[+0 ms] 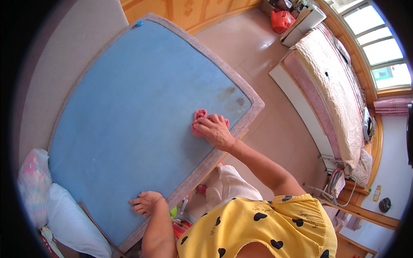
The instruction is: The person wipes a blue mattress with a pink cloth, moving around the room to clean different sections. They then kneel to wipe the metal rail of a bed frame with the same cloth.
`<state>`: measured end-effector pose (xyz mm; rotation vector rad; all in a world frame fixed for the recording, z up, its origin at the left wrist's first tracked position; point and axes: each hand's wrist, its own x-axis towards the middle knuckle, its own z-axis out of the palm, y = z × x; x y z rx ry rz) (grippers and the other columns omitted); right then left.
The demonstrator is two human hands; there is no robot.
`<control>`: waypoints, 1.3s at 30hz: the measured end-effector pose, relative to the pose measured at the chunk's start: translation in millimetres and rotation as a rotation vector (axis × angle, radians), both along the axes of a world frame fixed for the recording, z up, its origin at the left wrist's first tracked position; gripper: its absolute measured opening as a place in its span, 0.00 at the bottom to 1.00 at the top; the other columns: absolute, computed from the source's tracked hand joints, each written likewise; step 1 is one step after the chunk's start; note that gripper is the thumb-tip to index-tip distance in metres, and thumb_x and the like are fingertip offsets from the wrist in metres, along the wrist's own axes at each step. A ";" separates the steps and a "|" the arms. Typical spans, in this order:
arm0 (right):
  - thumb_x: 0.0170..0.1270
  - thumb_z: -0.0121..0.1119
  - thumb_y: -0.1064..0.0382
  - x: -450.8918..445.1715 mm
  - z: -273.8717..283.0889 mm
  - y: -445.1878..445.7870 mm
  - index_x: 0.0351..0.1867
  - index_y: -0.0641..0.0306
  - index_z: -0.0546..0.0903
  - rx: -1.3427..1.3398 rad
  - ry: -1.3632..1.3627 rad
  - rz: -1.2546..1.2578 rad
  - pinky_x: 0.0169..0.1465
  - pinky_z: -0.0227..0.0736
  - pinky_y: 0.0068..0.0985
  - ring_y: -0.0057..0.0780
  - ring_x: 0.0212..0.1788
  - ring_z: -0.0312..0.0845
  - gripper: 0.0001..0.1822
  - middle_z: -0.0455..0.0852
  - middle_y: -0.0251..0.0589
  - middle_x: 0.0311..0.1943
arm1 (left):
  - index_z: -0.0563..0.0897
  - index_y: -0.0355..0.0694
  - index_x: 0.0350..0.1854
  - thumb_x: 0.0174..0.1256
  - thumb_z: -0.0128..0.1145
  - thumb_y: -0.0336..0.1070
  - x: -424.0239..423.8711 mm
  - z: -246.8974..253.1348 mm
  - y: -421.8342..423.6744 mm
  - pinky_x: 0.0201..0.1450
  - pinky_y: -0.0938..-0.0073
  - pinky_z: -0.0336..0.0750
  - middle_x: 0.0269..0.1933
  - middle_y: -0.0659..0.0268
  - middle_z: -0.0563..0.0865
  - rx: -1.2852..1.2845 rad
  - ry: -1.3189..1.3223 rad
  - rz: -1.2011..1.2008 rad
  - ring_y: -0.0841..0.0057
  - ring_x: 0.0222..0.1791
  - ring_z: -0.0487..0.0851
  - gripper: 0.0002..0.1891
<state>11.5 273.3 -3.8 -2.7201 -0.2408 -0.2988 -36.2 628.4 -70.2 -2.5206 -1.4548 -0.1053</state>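
Note:
A crumpled pink cloth (pixel 200 115) is pressed against a blue board-like surface (pixel 129 96) with a greyish-pink border. My right hand (pixel 216 130) grips the cloth near the border closest to me, with the fingers curled over it. Dark smudges (pixel 240 101) mark the blue surface beyond that hand, by the right corner. My left hand (pixel 146 202) rests on the blue surface near the lower border, fingers spread and holding nothing. The underside of the cloth is hidden.
At left, a pink-filled plastic bag (pixel 35 188) and a pale blue bundle (pixel 75 222) lie against the board's edge. A small blue object (pixel 139 23) sits at the far corner. To the right stands a bed (pixel 326 84) under windows; a red bag (pixel 282 21) lies beyond it.

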 end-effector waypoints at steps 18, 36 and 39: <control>0.53 0.61 0.62 55.2 -18.0 182.3 0.51 0.50 0.78 0.078 -0.161 0.197 0.53 0.68 0.38 0.37 0.53 0.72 0.21 0.77 0.35 0.50 | 0.63 0.43 0.71 0.67 0.36 0.52 -4.7 14.4 0.6 0.60 0.53 0.62 0.71 0.54 0.64 0.056 -0.010 0.003 0.60 0.67 0.65 0.32; 0.51 0.58 0.65 95.3 -26.1 187.1 0.43 0.53 0.78 0.008 -0.214 0.002 0.46 0.67 0.37 0.36 0.47 0.76 0.14 0.79 0.36 0.42 | 0.63 0.45 0.71 0.66 0.43 0.50 -3.3 17.5 -1.1 0.60 0.53 0.63 0.70 0.56 0.63 0.018 -0.032 0.010 0.62 0.70 0.62 0.31; 0.51 0.59 0.65 54.1 -19.4 261.9 0.51 0.48 0.78 0.076 -0.202 0.415 0.51 0.68 0.40 0.36 0.55 0.72 0.22 0.78 0.34 0.50 | 0.64 0.44 0.71 0.66 0.44 0.49 -4.3 17.4 3.7 0.60 0.53 0.63 0.71 0.56 0.63 0.057 -0.022 0.009 0.62 0.70 0.62 0.31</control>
